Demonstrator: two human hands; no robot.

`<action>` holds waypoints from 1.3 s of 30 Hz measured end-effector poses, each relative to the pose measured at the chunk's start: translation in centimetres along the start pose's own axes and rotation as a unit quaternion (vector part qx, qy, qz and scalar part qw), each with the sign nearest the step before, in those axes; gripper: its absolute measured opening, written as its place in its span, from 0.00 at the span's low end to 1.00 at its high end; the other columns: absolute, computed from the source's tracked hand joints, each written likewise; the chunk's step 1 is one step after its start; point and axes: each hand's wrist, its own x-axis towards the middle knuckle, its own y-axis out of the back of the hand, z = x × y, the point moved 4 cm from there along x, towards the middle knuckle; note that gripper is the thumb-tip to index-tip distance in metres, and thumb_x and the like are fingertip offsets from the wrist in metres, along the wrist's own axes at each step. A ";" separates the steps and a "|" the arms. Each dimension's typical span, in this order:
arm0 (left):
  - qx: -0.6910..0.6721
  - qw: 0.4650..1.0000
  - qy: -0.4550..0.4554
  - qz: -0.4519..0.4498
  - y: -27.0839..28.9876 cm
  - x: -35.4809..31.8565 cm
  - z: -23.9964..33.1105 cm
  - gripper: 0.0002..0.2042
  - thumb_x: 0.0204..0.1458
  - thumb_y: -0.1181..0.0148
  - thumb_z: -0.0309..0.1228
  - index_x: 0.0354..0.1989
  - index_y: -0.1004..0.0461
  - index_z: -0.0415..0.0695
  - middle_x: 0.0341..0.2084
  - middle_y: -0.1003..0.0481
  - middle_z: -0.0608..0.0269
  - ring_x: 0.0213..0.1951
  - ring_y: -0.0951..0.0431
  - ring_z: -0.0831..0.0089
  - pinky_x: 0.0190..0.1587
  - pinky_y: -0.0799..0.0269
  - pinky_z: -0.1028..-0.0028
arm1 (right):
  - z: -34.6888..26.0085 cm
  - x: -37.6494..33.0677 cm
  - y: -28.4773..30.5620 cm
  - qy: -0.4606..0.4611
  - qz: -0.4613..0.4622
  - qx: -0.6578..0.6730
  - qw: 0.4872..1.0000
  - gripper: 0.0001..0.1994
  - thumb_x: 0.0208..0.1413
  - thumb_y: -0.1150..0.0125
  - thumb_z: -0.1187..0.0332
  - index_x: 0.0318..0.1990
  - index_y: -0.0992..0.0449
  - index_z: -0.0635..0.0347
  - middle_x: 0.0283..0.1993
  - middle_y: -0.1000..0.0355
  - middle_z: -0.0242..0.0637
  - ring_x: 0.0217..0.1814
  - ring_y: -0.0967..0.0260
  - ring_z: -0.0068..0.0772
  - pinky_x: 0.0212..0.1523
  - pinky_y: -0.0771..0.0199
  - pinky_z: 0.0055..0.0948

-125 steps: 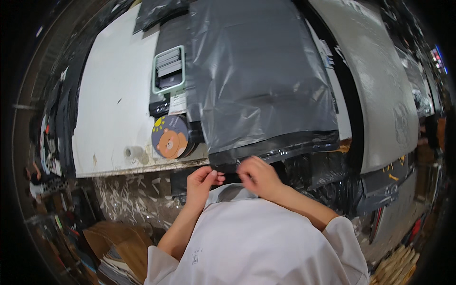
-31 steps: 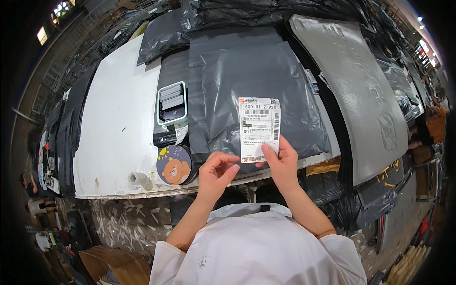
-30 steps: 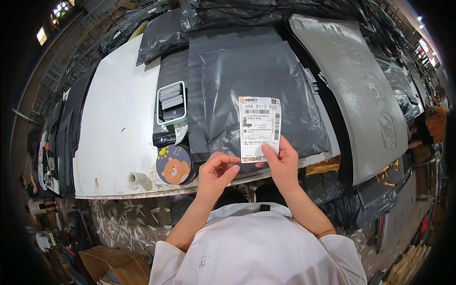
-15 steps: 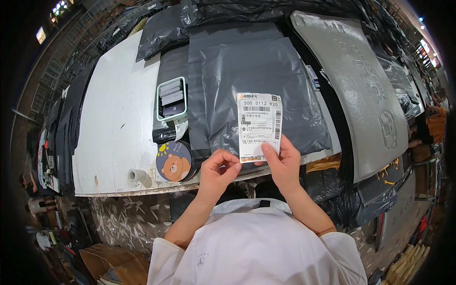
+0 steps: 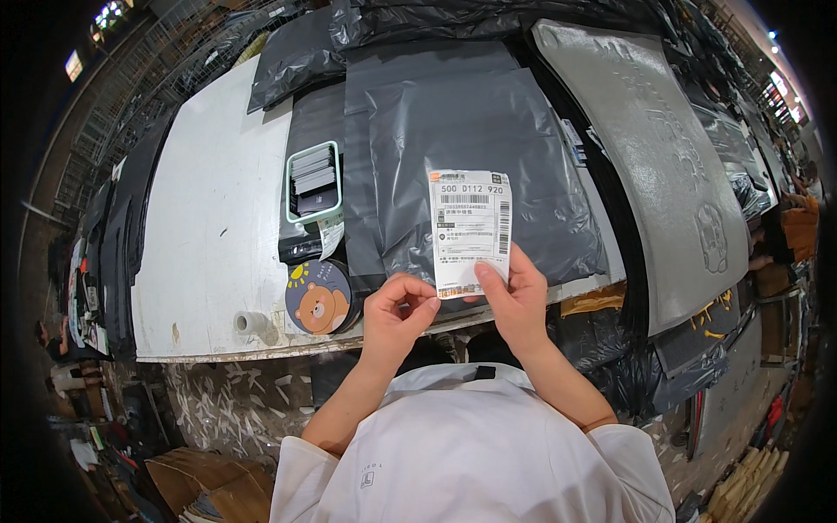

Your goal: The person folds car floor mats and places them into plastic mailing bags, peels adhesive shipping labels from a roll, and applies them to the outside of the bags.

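A person's right hand pinches the lower edge of a white shipping label, holding it upright over a grey plastic mailer bag on a white table. The left hand, fingers curled closed, pinches the label's lower left corner. A round bear-print disc lies just beside it.

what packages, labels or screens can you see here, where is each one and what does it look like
Shipping label: white rectangle with black barcodes, held upright by both hands, right hand at its lower edge, left hand at its lower left corner.
Grey mailer bag: flat plastic rectangle on the table, behind the label.
Label roll: round, dark blue face with a bear cartoon, at the table's front edge.
Label printer: dark box with mint-green rim, left of the bag, a white strip hanging out.
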 end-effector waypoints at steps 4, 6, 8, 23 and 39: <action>-0.031 0.999 0.029 -0.001 0.1 0.0 -0.1 0.03 0.43 0.41 0.18 0.25 0.27 0.39 0.23 0.33 0.73 0.24 0.37 0.88 0.26 0.44 0.86 | -0.4 0.4 -0.3 0.024 0.008 -0.007 1.000 0.26 0.54 0.53 0.78 0.61 0.51 0.65 0.50 0.34 0.39 0.46 0.33 0.24 0.36 0.27 0.19; -0.051 0.998 0.048 -0.004 0.1 0.0 -0.2 0.03 0.44 0.42 0.19 0.26 0.27 0.39 0.23 0.32 0.73 0.24 0.37 0.88 0.27 0.44 0.86 | -0.2 0.5 -0.2 0.013 0.002 -0.007 1.000 0.29 0.54 0.53 0.79 0.63 0.55 0.64 0.51 0.36 0.40 0.47 0.33 0.25 0.36 0.27 0.20; -0.071 0.996 0.058 -0.009 0.0 0.0 -0.3 0.03 0.44 0.42 0.19 0.27 0.28 0.40 0.23 0.32 0.73 0.25 0.36 0.88 0.28 0.43 0.86 | -0.2 0.4 -0.2 0.008 0.003 -0.003 1.000 0.29 0.54 0.53 0.79 0.62 0.55 0.65 0.51 0.35 0.40 0.47 0.33 0.24 0.36 0.27 0.20; -0.067 0.995 0.077 -0.011 0.2 -0.1 -0.6 0.04 0.45 0.42 0.19 0.29 0.29 0.40 0.22 0.31 0.74 0.25 0.36 0.88 0.29 0.41 0.86 | 0.0 0.4 -0.2 0.009 0.010 0.008 1.000 0.28 0.54 0.52 0.78 0.62 0.55 0.66 0.51 0.36 0.41 0.47 0.33 0.25 0.36 0.27 0.20; -0.084 0.993 0.079 -0.012 0.2 0.1 -0.8 0.04 0.46 0.42 0.20 0.28 0.30 0.41 0.22 0.31 0.75 0.25 0.36 0.89 0.29 0.41 0.85 | 0.4 0.7 -0.3 0.010 -0.006 0.009 1.000 0.30 0.52 0.50 0.79 0.62 0.55 0.67 0.53 0.37 0.43 0.51 0.36 0.27 0.41 0.29 0.24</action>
